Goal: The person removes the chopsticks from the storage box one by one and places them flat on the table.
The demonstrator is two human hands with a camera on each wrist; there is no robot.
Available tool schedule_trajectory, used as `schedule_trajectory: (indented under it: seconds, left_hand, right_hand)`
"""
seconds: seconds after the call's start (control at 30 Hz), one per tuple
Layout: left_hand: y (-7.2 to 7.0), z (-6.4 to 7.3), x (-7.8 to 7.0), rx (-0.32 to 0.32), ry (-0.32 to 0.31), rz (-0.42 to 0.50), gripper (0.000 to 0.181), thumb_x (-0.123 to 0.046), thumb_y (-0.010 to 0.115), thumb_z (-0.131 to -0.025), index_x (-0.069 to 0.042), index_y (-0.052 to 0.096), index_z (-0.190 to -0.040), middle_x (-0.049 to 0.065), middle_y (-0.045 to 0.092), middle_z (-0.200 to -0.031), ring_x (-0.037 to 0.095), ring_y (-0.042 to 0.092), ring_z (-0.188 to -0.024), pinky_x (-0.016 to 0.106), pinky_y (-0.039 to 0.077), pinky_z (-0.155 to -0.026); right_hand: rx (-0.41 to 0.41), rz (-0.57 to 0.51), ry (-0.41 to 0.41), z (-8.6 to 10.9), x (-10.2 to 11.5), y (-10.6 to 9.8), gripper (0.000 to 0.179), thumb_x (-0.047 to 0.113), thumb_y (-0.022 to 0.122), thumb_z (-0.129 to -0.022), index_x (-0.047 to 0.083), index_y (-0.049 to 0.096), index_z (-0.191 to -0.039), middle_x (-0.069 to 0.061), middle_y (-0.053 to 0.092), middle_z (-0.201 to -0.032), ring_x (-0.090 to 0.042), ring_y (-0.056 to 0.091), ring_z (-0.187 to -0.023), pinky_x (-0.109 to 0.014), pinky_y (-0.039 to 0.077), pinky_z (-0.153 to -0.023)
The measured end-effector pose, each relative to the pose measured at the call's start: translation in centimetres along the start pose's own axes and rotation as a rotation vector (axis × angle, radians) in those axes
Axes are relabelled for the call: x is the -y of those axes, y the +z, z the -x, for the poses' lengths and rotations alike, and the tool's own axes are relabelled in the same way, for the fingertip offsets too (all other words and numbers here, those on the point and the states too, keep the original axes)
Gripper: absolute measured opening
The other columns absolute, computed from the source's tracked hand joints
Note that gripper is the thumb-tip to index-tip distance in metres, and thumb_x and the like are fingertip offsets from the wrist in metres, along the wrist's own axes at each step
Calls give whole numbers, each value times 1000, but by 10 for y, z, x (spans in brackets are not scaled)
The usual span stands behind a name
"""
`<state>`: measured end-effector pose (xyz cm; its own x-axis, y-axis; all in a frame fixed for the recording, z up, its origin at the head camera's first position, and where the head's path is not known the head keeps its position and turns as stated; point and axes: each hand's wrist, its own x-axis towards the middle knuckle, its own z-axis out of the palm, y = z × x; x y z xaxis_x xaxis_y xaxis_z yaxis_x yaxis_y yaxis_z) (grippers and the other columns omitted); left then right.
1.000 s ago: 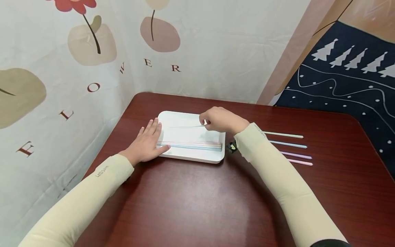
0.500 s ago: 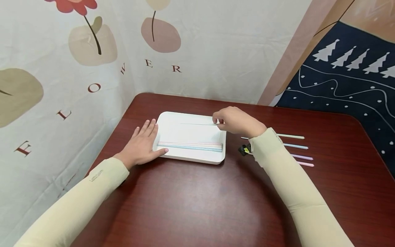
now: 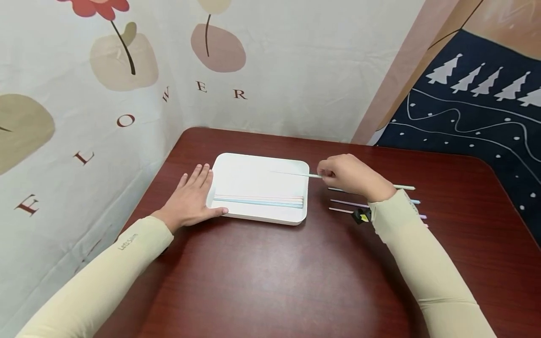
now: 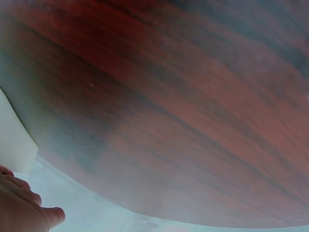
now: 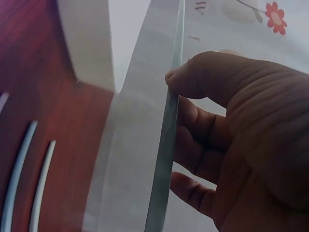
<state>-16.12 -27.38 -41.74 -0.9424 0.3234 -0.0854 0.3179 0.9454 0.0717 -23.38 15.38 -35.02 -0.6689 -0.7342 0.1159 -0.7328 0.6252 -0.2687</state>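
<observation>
My right hand (image 3: pixel 348 176) pinches a thin pale green strip (image 3: pixel 314 176) just beyond the right rim of a white tray (image 3: pixel 253 218). In the right wrist view the strip (image 5: pixel 166 130) runs lengthwise between the thumb and curled fingers. Its far part still reaches over the tray in the head view. My left hand (image 3: pixel 188 202) touches the tray's left side, fingers straight and thumb at the front rim. Inside the tray, near its front, lies a bundle of coloured strips (image 3: pixel 259 201). The left wrist view catches only the left hand's fingers (image 4: pixel 29 198) near the tray wall (image 4: pixel 12 135).
Several strips lie side by side on the brown table (image 3: pixel 262 272) right of the tray, including a pale green one (image 3: pixel 404 187), a purple one (image 3: pixel 348 203) and a blue one (image 3: pixel 416 202). My right forearm partly covers them. A printed curtain (image 3: pixel 296 56) borders the table's back.
My right hand has moved right, from above the tray to past its right rim, drawing the pale green strip along. The left hand stays at the tray's left side, shifting slightly left.
</observation>
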Motion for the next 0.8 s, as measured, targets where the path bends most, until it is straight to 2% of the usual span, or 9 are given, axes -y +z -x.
schedule_trajectory:
  seconds: [0.23,0.53,0.8]
  left_hand:
    - [3,0,1,-15,19,-3,117,-82,45,-84,5,12,-156,19,3,-165,34,-2,-151,60,7,-116]
    - [4,-2,-1,-21,42,2,114,-78,46,-87,5,12,-156,20,4,-164,35,0,-151,60,8,-116]
    - [7,-2,1,-23,44,1,112,-77,45,-88,5,12,-156,19,3,-164,35,1,-151,61,9,-116]
  right_hand:
    - [-21,-1,36,26,-12,0,17,2,65,-89,19,68,-87,6,62,-80,-12,55,-72,-32,48,-70]
    - [-61,3,24,59,-19,-4,18,-1,64,-88,17,68,-86,8,58,-76,-9,49,-66,-31,45,-63]
    - [-35,16,77,87,-21,-4,16,0,69,-85,16,70,-88,8,61,-80,-9,53,-69,-34,49,-66]
